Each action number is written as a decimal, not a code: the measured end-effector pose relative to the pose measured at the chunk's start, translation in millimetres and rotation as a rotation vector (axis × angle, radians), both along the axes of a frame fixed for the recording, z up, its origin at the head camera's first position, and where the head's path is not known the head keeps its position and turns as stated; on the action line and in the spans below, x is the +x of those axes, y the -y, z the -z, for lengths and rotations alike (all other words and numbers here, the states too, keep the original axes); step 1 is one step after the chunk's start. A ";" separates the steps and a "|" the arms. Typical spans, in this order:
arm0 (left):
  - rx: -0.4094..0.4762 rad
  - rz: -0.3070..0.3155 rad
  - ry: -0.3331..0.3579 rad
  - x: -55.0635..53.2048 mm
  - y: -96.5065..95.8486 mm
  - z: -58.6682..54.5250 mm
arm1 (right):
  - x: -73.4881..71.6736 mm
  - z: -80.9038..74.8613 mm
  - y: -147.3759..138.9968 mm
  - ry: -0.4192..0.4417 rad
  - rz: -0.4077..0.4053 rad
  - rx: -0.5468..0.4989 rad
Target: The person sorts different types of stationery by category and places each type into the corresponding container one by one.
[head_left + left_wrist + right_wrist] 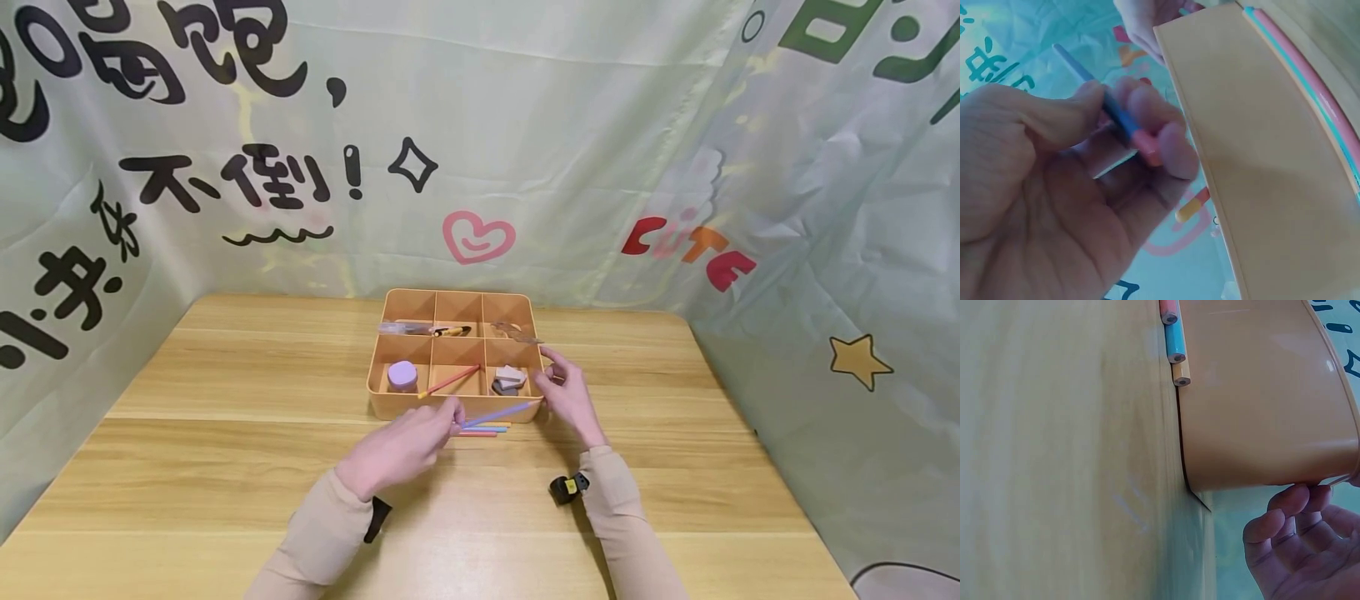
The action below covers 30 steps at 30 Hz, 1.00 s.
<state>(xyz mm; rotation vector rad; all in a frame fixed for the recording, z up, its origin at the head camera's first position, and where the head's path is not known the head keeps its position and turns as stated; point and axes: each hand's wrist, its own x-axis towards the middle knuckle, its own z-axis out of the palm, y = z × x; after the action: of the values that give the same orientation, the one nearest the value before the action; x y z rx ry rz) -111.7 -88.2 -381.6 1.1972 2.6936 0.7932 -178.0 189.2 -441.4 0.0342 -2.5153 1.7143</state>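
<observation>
My left hand (pixel 420 437) pinches a blue-violet pencil (pixel 501 413) between thumb and fingers, in front of a light-brown compartment box (pixel 405 407). The pencil's pinkish-red end (pixel 1145 147) shows near the fingertips in the left wrist view. At the box's right side, my right hand (pixel 570 396) holds the rim, with curled fingertips against the outer wall in the right wrist view. A red pencil (pixel 456 380) with a yellow end leans in the middle front compartment. Pink, blue and yellow-orange pencils (pixel 480 430) lie on the table along the box's front.
Inside the box are a purple rounded object (pixel 402 376), whitish and dark grey blocks (pixel 510 379), a black-and-yellow pen (pixel 452 332) and a clear item (pixel 405 328). A printed cloth (pixel 555 167) hangs behind the wooden table (pixel 225 467).
</observation>
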 end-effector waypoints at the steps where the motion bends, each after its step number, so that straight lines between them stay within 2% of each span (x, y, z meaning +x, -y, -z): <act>1: 0.012 0.006 -0.019 -0.7 0.5 -0.7 | 0.0 0.1 0.0 0.002 0.002 -0.001; 4: 0.047 -0.003 -0.038 -2.4 2.0 -2.9 | 0.3 0.0 0.2 0.009 0.007 -0.002; 8: 0.099 -0.055 -0.052 -2.9 2.9 -7.3 | 0.6 -0.4 0.3 0.011 0.011 -0.014; 15: 0.234 -0.124 -0.161 -4.5 2.2 -11.7 | 0.5 0.2 -0.2 0.005 0.006 -0.028; 23: 0.451 -0.133 -0.290 -8.3 3.1 -14.6 | 0.5 0.5 -0.5 0.005 0.004 -0.024; 30: 0.574 -0.179 -0.436 -12.0 4.9 -14.4 | 1.6 -0.8 -0.4 -0.003 0.001 -0.036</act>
<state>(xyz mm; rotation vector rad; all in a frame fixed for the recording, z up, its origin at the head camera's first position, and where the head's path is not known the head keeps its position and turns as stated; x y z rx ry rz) -123.7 -93.2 -367.2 1.3732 3.0592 1.5817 -176.4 189.7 -440.5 0.0318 -2.4817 1.7570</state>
